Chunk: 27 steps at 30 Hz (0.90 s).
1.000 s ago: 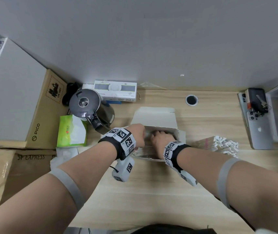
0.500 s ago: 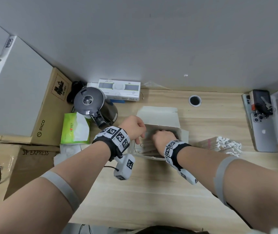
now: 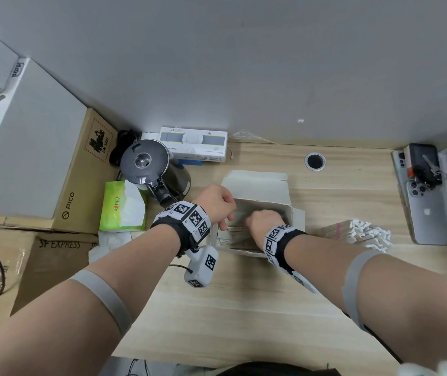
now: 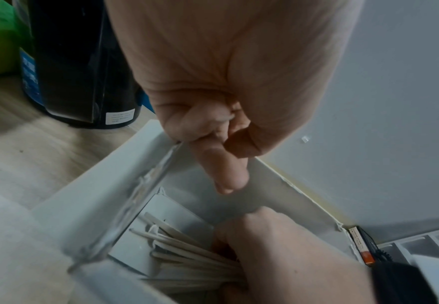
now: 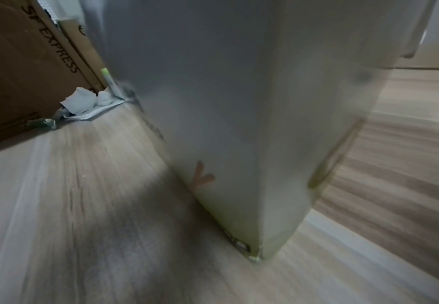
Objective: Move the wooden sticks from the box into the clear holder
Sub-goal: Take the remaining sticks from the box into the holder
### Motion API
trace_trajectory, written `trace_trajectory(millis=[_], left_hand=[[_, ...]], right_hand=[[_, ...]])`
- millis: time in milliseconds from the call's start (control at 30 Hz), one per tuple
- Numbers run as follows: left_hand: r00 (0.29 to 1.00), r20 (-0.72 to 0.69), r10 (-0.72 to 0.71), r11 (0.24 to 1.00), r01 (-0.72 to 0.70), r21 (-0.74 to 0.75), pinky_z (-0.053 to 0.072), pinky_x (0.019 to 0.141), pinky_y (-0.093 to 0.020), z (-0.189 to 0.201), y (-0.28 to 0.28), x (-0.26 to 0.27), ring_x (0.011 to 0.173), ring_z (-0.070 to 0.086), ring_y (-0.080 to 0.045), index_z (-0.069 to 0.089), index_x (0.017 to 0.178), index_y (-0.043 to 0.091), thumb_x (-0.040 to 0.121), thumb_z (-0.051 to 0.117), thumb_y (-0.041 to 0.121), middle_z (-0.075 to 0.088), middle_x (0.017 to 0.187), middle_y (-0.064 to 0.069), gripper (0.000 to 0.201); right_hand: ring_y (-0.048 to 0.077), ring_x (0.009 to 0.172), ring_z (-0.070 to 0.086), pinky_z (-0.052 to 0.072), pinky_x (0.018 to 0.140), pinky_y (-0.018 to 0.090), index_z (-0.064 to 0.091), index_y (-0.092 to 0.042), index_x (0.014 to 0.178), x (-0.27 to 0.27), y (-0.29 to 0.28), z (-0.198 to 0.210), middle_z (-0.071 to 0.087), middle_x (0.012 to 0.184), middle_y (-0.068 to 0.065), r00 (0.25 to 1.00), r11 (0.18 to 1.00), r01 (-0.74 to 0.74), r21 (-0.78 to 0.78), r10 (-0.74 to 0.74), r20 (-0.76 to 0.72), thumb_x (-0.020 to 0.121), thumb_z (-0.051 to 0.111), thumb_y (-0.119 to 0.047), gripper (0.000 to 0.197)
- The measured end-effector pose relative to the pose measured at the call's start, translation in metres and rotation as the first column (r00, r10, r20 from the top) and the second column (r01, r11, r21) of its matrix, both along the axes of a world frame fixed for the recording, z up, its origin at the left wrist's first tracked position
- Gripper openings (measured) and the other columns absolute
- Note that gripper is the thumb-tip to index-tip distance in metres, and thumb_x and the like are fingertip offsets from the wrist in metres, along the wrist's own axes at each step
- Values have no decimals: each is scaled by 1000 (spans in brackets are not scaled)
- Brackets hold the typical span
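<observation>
- Wooden sticks lie in a loose bundle at the bottom of the open white box, which stands mid-desk.
- Left hand pinches the box's left wall at the rim, thumb inside.
- Right hand is down in the box, fingers seemingly curled round the sticks; its own camera shows only the box's outside.
- Kettle stands just left of the box.
</observation>
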<state>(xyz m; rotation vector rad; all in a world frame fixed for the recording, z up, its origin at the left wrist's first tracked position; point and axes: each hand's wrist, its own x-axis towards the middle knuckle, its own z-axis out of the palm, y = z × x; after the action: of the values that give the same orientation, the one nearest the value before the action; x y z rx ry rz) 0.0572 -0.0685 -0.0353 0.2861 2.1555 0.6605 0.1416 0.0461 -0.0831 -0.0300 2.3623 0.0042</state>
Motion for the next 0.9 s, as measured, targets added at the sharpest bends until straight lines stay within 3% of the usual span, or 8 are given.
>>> trace_trajectory(millis=[300, 467, 567, 700, 800, 900], left_hand=[[1000, 7, 14, 1000, -14, 1, 41, 50, -23, 1, 0, 1, 37, 60, -13, 67, 90, 6, 92, 52, 6, 78, 81, -9, 15], [1000, 16, 19, 1000, -19, -3, 41, 49, -24, 0, 1, 0, 38, 60, -14, 66, 87, 9, 92, 53, 7, 78, 80, -9, 14], [1000, 13, 24, 1000, -24, -3, 40, 47, -23, 1, 2, 1, 38, 59, -14, 66, 88, 9, 93, 52, 6, 78, 81, -9, 15], [1000, 5, 29, 999, -29, -15, 40, 45, -22, 1, 3, 2, 39, 59, -14, 67, 92, 7, 94, 52, 7, 78, 81, -8, 15], [1000, 8, 27, 999, -27, -21, 40, 45, -22, 2, 4, 2, 40, 59, -15, 67, 93, 6, 94, 51, 7, 78, 81, -8, 17], [1000, 1, 18, 1000, -18, -25, 40, 45, -22, 6, 3, 3, 40, 59, -14, 68, 92, 5, 93, 50, 7, 78, 80, -7, 17]], right_hand=[[25, 105, 66, 47, 75, 32, 65, -19, 112, 0, -3, -7, 68, 114, 1, 999, 996, -44, 74, 44, 2, 89, 58, -8, 27], [24, 110, 64, 47, 84, 35, 59, -19, 122, -1, -3, -9, 66, 118, -1, 998, 994, -63, 89, 61, 27, 89, 62, -14, 33], [24, 111, 63, 49, 84, 34, 59, -19, 122, -2, -2, -11, 65, 120, -1, 989, 996, -64, 58, 55, 138, 89, 63, -17, 33], [23, 97, 68, 57, 81, 35, 66, -17, 115, 1, -4, -8, 69, 109, -1, 955, 992, -119, 50, 100, 280, 88, 66, -17, 27], [25, 86, 69, 59, 78, 39, 67, -14, 110, 1, -3, -3, 70, 101, 2, 955, 996, -88, 29, 76, 287, 85, 65, -13, 25], [26, 79, 65, 55, 71, 32, 67, -13, 107, -1, 0, 4, 69, 97, 2, 965, 999, -50, 15, 45, 258, 88, 58, -15, 21]])
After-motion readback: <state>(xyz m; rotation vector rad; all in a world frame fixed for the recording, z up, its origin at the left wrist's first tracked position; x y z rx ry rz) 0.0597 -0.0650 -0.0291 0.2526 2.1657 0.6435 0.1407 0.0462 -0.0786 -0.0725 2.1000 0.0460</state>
